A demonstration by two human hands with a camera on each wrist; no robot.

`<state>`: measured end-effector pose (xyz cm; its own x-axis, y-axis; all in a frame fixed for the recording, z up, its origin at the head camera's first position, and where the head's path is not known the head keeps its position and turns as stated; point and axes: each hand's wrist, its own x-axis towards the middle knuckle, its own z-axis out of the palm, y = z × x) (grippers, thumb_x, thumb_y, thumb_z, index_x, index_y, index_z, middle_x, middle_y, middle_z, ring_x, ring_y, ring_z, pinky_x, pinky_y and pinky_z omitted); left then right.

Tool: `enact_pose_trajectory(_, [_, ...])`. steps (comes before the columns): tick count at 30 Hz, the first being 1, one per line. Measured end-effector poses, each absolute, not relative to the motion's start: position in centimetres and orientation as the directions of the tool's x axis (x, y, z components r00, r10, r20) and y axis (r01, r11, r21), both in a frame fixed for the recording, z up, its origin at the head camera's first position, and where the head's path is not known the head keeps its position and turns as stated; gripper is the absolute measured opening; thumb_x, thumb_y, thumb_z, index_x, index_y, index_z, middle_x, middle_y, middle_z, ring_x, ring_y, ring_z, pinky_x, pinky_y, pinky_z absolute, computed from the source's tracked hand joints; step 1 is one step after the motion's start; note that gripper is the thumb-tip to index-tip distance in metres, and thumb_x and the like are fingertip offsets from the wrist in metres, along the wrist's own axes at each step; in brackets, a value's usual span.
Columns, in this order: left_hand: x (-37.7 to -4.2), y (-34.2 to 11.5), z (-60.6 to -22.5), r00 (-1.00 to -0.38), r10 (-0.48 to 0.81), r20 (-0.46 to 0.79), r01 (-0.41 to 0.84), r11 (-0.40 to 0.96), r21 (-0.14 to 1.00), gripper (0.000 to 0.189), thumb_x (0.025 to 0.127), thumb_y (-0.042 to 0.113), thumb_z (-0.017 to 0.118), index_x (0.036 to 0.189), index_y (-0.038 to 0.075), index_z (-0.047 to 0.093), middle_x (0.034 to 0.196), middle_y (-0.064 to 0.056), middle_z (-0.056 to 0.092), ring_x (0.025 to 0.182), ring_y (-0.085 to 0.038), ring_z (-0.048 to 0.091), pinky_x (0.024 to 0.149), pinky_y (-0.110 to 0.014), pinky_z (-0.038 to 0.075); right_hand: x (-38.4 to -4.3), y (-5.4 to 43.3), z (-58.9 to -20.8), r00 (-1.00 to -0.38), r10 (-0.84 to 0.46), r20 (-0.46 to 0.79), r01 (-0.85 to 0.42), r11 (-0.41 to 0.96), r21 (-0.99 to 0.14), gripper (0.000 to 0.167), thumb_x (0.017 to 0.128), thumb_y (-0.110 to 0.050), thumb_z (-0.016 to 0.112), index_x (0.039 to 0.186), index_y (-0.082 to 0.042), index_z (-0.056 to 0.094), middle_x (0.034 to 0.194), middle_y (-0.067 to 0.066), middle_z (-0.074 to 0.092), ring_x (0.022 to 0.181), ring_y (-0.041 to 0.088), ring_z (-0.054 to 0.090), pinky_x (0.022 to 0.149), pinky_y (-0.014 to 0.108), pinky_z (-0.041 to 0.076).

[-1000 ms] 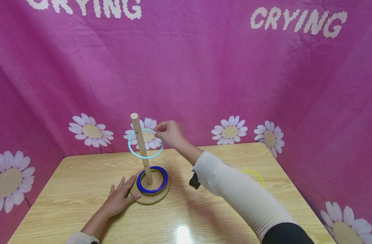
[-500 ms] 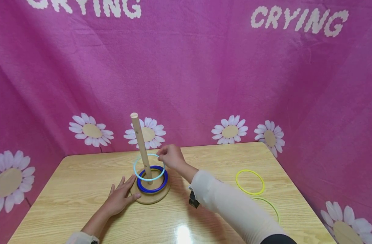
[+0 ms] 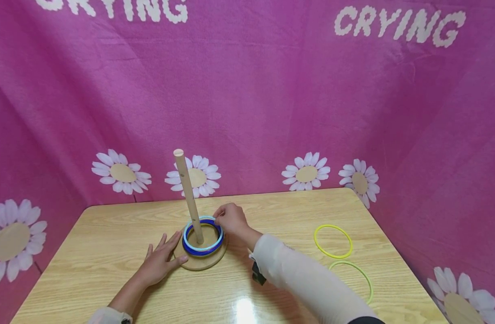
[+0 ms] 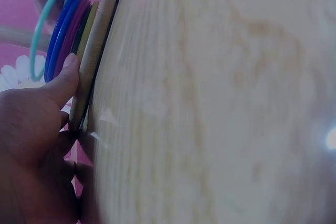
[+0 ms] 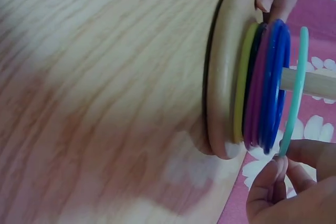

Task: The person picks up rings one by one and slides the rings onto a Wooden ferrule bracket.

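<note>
Between thumb and fingers my right hand (image 3: 233, 222) pinches a light-blue ring (image 5: 297, 90), which circles the wooden peg (image 3: 187, 189) just above the stacked rings. Blue rings (image 5: 275, 87) top that stack; purple rings (image 5: 257, 90), a dark one and a yellow-green ring (image 5: 244, 85) lie below, as the right wrist view shows. The stack rests on a round wooden base (image 5: 223, 77). My left hand (image 3: 160, 261) lies with spread fingers against the left edge of the base, its thumb touching the rim in the left wrist view.
On the right of the wooden table (image 3: 283, 216) lie a yellow ring (image 3: 316, 238) and a yellow-green ring (image 3: 369, 281), close together. A pink curtain (image 3: 247, 99) with daisies hangs behind and on both sides of the table.
My right hand has lowered the light-blue ring down the peg, from about mid-height to just above the stack. The rings on the right came into view as the right arm shifted. My left hand stayed still.
</note>
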<state>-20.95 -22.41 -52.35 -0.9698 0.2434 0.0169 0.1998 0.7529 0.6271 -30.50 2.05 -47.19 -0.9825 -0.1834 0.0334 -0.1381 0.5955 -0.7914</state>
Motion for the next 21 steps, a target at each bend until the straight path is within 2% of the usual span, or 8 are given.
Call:
enact_pose_trajectory(10, [-20.92,-22.37,-52.10,-0.971,0.237,-0.015,0.173,0.749,0.640,0.086,0.098,0.047,0.067,0.163,0.007,0.027,0.168,-0.016,0.026,0.155,-0.051,0.004,0.114,-0.077,-0.010,-30.37,1.88,-47.72,-0.985,-0.169,0.036,-0.132,0.600,-0.789,0.012,0.081,0.002,0.075,0.084,-0.009,0.077,0.070,-0.004,0.066,0.060,0.008,0.056,0.053,0.021,0.048])
enact_pose_trajectory(21, [-20.88,-22.40,-52.05,-0.971,0.241,-0.009,0.181,0.755,0.630,0.086,0.099,0.048,0.066,0.163,0.007,0.027,0.168,-0.016,0.028,0.155,-0.050,0.006,0.114,-0.078,-0.009,-30.21,2.38,-47.76,-0.982,-0.184,0.051,-0.151,0.584,-0.797,0.009,0.082,-0.003,0.080,0.090,-0.007,0.080,0.072,-0.005,0.066,0.068,0.005,0.055,0.065,0.021,0.048])
